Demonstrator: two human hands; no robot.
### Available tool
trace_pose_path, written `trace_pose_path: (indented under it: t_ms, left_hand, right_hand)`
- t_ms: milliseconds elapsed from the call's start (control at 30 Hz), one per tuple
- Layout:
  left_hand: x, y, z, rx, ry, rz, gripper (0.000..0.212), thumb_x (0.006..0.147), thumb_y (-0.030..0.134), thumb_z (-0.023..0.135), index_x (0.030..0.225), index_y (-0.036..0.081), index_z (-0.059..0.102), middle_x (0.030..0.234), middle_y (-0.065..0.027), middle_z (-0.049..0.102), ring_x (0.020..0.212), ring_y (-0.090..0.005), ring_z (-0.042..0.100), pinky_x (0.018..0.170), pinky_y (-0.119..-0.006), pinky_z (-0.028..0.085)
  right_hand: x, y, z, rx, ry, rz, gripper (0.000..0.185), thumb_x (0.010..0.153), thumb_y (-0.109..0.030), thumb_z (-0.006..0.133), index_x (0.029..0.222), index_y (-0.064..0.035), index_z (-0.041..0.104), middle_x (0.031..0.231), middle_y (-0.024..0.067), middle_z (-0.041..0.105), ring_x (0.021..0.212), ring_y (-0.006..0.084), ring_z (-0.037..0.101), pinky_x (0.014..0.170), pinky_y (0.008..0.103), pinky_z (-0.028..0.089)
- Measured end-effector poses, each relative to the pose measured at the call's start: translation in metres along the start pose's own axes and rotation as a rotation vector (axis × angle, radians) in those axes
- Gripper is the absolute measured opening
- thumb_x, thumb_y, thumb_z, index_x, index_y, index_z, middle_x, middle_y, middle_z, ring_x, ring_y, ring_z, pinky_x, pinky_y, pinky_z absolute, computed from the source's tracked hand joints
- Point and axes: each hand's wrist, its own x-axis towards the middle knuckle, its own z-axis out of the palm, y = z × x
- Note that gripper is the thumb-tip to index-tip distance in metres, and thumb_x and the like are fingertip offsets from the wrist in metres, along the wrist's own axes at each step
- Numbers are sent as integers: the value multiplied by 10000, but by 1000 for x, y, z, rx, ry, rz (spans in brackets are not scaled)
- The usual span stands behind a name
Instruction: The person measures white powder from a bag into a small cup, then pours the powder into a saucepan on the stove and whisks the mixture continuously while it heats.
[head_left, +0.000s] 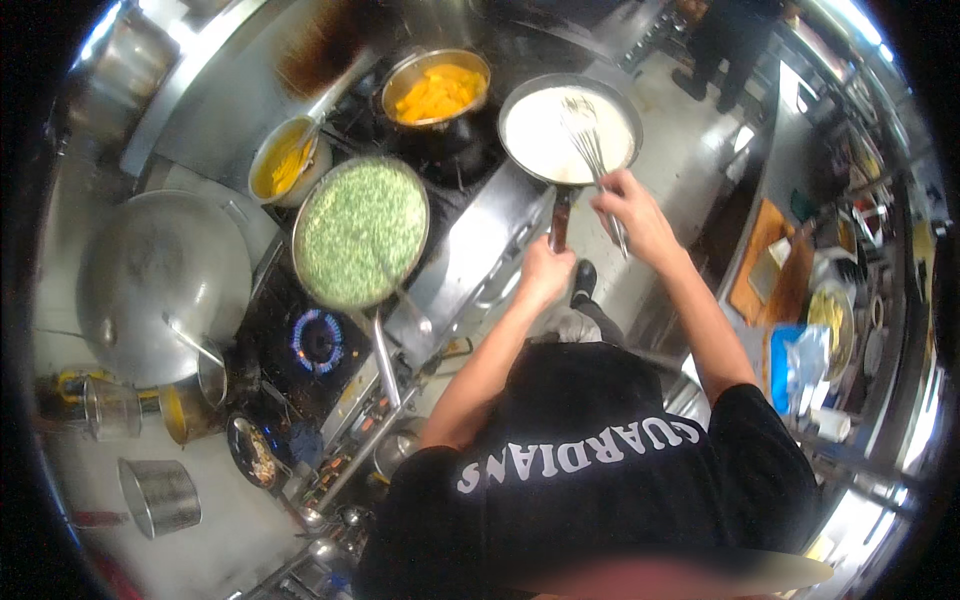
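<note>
My left hand (548, 271) grips the dark handle of a frying pan (504, 112) that holds a white, creamy liquid. A wire whisk (592, 146) is in my right hand (628, 214), its wires tilted into the liquid. The pan is in front of me, past the stove's front edge. Left of it, a wide pan of green, lumpy mixture (361, 232) sits on the stove, a metal utensil resting in it and its metal handle pointing towards me. Behind are a pot of orange-yellow pieces (441, 91) and a smaller pot with yellow food (289, 166).
A lit gas burner (317, 341) burns blue at the left, near a large metal wok or lid (161, 281). A small frying pan with food (259, 454) lies lower left. At right stands a counter with cutting boards (757, 259). Another person's legs (724, 64) show at the top right.
</note>
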Motion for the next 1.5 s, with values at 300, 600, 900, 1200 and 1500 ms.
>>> trace_pose_path:
  t_ms: [300,600,900,1200,1500]
  left_hand:
    - [171,24,64,-174,192,-104,162,889,153,643,973,14,650,698,-62,623,602,-141,578,555,-332,465]
    - [261,74,86,-28,347,-208,289,909,207,644,1070,-30,685,829,-171,719,765,-248,704,721,-420,549]
    - [291,65,109,-244,394,-214,355,889,228,729,1114,-41,676,998,-274,737,961,-422,729,836,-470,545]
    - [278,90,125,-444,383,-205,399,957,280,683,1183,-38,600,835,-145,676,601,-215,638,557,-375,506]
    - [268,112,131,-599,399,-204,303,1026,229,610,1219,0,565,750,-59,594,579,-147,565,514,-321,453]
  right_hand:
    - [123,168,11,-2,-250,-284,254,784,10,666,1024,-73,679,1267,154,583,1172,364,607,923,457,552]
    - [204,255,30,42,-323,-397,113,877,-93,617,973,-75,673,1267,143,601,1201,348,605,939,437,560]
    - [228,266,51,200,-417,-328,162,835,-51,668,993,-85,676,1284,165,601,1240,383,580,989,434,536]
    - [227,270,44,185,-397,-390,111,912,-123,592,975,-42,635,1295,183,590,1239,382,583,983,454,545]
    - [238,282,35,563,335,-148,154,855,18,732,998,-20,690,1064,148,666,961,312,686,833,361,545]
